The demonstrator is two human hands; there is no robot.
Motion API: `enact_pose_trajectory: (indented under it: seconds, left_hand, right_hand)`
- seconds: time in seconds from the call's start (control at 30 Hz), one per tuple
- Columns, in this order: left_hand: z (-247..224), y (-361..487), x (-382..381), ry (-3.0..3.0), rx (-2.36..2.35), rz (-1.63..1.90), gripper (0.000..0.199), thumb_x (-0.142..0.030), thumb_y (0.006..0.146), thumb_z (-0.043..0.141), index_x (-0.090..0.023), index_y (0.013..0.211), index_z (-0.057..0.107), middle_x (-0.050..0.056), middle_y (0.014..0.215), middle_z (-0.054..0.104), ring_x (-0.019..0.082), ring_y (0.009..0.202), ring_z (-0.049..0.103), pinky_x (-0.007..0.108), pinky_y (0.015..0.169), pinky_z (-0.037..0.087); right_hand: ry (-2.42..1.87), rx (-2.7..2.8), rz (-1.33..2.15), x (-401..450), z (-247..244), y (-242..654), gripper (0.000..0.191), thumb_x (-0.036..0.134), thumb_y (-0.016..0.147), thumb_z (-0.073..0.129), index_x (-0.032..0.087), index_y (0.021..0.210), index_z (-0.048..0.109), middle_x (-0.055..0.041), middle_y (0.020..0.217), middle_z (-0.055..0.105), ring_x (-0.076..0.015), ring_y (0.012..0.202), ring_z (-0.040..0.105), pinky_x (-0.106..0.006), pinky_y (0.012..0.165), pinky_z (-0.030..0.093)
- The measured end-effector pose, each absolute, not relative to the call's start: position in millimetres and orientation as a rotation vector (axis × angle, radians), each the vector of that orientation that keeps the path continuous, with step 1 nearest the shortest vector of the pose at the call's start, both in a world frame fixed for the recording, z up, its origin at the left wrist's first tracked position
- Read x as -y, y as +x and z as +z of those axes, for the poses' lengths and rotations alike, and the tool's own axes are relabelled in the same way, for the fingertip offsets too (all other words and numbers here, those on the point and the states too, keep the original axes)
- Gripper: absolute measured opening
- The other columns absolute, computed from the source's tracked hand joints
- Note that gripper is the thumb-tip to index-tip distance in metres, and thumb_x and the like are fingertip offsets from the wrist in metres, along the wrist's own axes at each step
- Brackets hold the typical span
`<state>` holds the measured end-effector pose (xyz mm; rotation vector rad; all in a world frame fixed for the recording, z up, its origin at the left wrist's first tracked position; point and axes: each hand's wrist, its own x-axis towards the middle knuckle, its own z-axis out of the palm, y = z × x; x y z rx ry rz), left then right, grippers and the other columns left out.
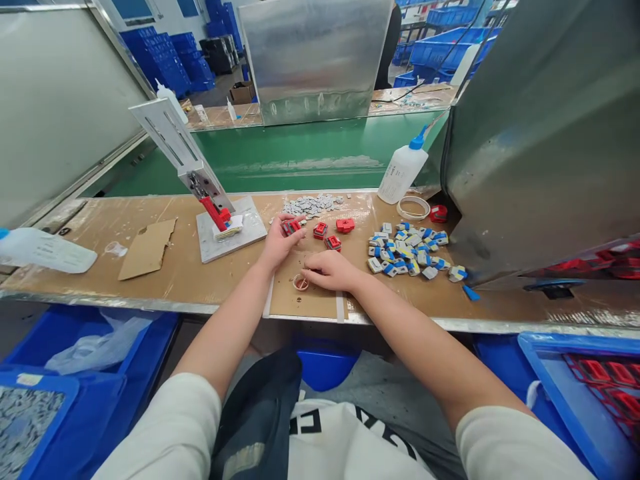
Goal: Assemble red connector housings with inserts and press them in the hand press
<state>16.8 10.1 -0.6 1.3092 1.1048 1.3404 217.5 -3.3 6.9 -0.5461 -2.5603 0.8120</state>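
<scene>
My left hand [280, 241] is closed around a small red and grey plastic part [291, 228] over the bench. To its right lie two red and dark parts [320, 231] and another red piece [345, 225]. Lower down, my right hand [327, 271] has its fingers pinched together beside a small shallow ring-shaped dish [301, 283]. What those fingers hold, if anything, I cannot make out. A heap of small grey flat pieces [313, 205] lies behind my hands.
A clamp press with a red handle [216, 212] stands at left on a metal plate. On the right are several blue-and-white blocks [407, 248], a tape roll [413, 207] and a white squeeze bottle [403, 172]. Cardboard [149, 249] lies left. Blue bins [100, 393] flank me.
</scene>
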Motion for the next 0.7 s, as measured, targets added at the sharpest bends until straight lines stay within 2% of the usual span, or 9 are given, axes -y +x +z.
enact_pose_trajectory:
  seconds: [0.13, 0.27, 0.37, 0.47, 0.6, 0.7]
  left_hand:
    - [-1.5, 12.2, -9.5, 1.439, -1.178, 1.304, 0.053, -0.051, 0.087, 0.081, -0.021, 0.125, 0.059, 0.011, 0.128, 0.072, 0.021, 0.102, 0.068, 0.031, 0.086, 0.055]
    - [-1.9, 14.3, -5.7, 1.562, -1.203, 1.166, 0.056, -0.041, 0.086, 0.082, -0.021, 0.133, 0.058, 0.003, 0.106, 0.068, 0.02, 0.097, 0.065, 0.033, 0.092, 0.053]
    - [-3.4, 17.4, -3.8, 1.541, -1.122, 1.101, 0.06, -0.036, 0.083, 0.083, -0.021, 0.134, 0.056, 0.004, 0.107, 0.067, 0.022, 0.098, 0.067, 0.035, 0.092, 0.054]
    - [-4.5, 17.8, -3.8, 1.532, -1.124, 1.082, 0.054, -0.033, 0.08, 0.086, -0.02, 0.125, 0.06, 0.006, 0.108, 0.07, 0.022, 0.096, 0.07, 0.036, 0.09, 0.056]
    - [-5.0, 15.3, -4.6, 1.54, -1.145, 1.054, 0.055, -0.032, 0.072, 0.094, -0.018, 0.115, 0.063, 0.005, 0.102, 0.072, 0.018, 0.088, 0.07, 0.033, 0.084, 0.057]
    - [-4.6, 15.3, -3.8, 1.49, -1.144, 1.03, 0.059, -0.034, 0.067, 0.099, -0.017, 0.109, 0.062, 0.003, 0.096, 0.072, 0.016, 0.082, 0.069, 0.029, 0.077, 0.057]
  right_hand:
    - [-0.487, 2.479, 0.884, 1.7, 3.7, 219.6, 0.043, 0.037, 0.104, 0.047, 0.022, 0.066, 0.036, 0.0027, 0.062, 0.045, -0.0122, 0.06, 0.038, -0.03, 0.064, 0.027]
    - [-0.429, 2.491, 0.952, 1.2, 2.4, 222.9, 0.044, 0.04, 0.106, 0.046, 0.022, 0.067, 0.037, 0.0038, 0.061, 0.042, -0.0117, 0.06, 0.038, -0.029, 0.063, 0.026]
    - [-0.425, 2.468, 0.949, 1.2, 2.1, 223.9, 0.046, 0.042, 0.107, 0.046, 0.022, 0.067, 0.035, 0.0044, 0.06, 0.039, -0.0115, 0.058, 0.037, -0.029, 0.063, 0.026]
    - [-0.426, 2.43, 0.955, 0.7, 1.3, 223.9, 0.048, 0.043, 0.107, 0.046, 0.022, 0.066, 0.033, 0.0051, 0.06, 0.036, -0.0108, 0.057, 0.034, -0.029, 0.061, 0.026]
    - [-0.428, 2.338, 0.974, -1.1, 2.6, 227.5, 0.051, 0.045, 0.107, 0.048, 0.022, 0.064, 0.032, 0.0052, 0.058, 0.034, -0.01, 0.056, 0.033, -0.029, 0.059, 0.026]
    - [-0.581, 2.081, 0.873, -5.0, 4.4, 233.6, 0.053, 0.047, 0.107, 0.048, 0.023, 0.062, 0.03, 0.0047, 0.058, 0.03, -0.0102, 0.055, 0.031, -0.029, 0.058, 0.026]
